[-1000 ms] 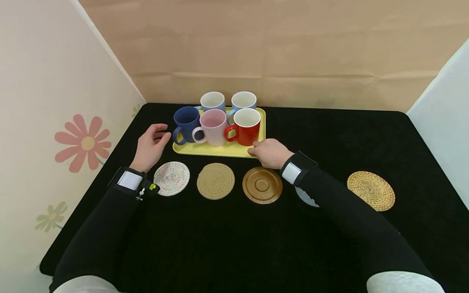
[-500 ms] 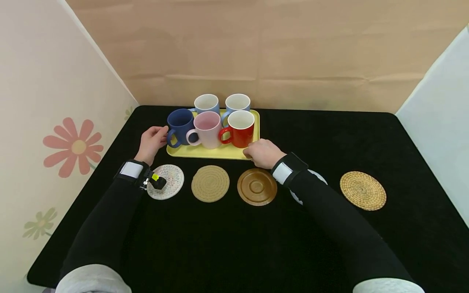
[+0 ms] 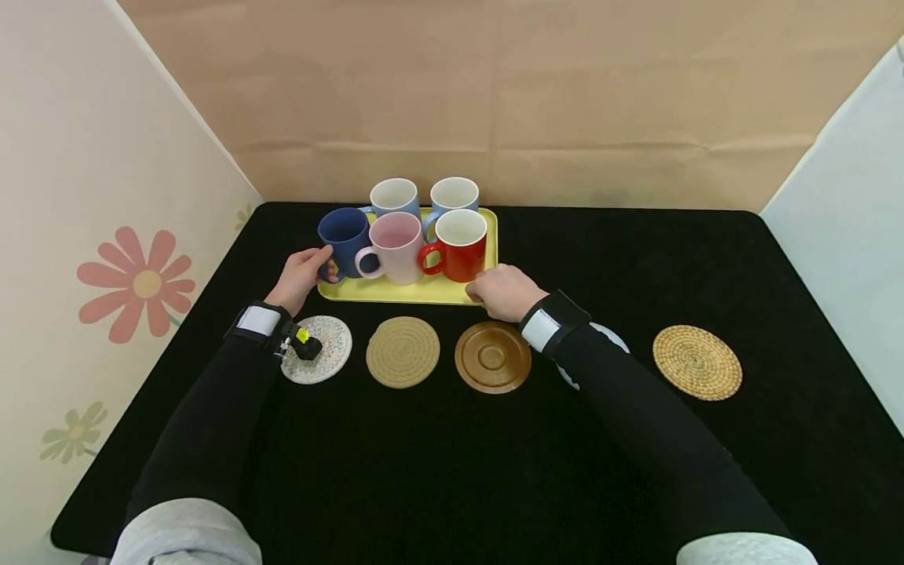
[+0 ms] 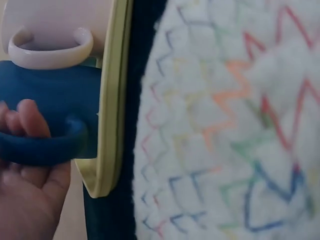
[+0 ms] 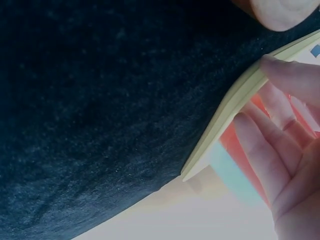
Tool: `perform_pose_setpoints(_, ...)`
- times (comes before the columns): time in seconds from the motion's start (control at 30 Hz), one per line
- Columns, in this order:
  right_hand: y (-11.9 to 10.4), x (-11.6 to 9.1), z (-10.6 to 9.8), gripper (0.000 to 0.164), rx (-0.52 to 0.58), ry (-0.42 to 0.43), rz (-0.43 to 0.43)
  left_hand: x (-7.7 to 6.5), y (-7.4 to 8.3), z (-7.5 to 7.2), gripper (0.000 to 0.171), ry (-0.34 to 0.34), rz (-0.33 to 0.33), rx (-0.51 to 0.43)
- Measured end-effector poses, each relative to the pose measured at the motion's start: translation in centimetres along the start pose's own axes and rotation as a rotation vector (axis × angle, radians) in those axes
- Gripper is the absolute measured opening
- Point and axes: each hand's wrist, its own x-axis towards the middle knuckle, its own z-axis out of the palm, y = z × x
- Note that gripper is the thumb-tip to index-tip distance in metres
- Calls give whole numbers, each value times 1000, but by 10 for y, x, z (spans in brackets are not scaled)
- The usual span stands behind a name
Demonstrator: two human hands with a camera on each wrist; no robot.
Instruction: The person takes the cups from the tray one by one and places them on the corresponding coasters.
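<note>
My left hand (image 3: 297, 279) has its fingers curled through the handle of the dark blue mug (image 3: 344, 235), as the left wrist view also shows. This mug stands at the left of the yellow tray (image 3: 402, 294), beside a pink mug (image 3: 395, 247) and a red mug (image 3: 461, 251). Two light blue mugs, the back left one (image 3: 394, 196) and the back right one (image 3: 454, 195), stand behind them. My right hand (image 3: 507, 293) rests at the tray's front right corner. In the right wrist view, its fairly straight fingers (image 5: 260, 155) touch the rim, close to the red mug.
In front of the tray lie a patterned white coaster (image 3: 332, 349), a beige woven coaster (image 3: 402, 353) and a brown wooden coaster (image 3: 492, 357). My right forearm partly covers a pale coaster (image 3: 611, 337). Farther right is a woven straw coaster (image 3: 698, 362). Walls flank the black table (image 3: 438, 471).
My left hand has moved right to the dark blue mug, and its fingers now hold the handle. My right hand stays at the tray corner. The head view has shifted slightly.
</note>
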Motion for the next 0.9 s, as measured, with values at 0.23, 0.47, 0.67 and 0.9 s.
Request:
perform_pose_setpoints(0.23, -1, 1, -2, 5, 6, 2, -1, 9, -7, -10, 37, -211, 10, -99)
perform_pose_setpoints(0.47, -2, 1, -2, 6, -1, -6, 14, 10, -3, -12, 39, -314, 15, -89)
perform_pose_setpoints(0.67, -1, 0, -1, 7, -4, 16, 3, 8, -2, -9, 37, -299, 12, -120)
perform_pose_setpoints(0.9, 0, -1, 0, 7, -1, 27, -10, 5, 0, -8, 37, -283, 4, -145)
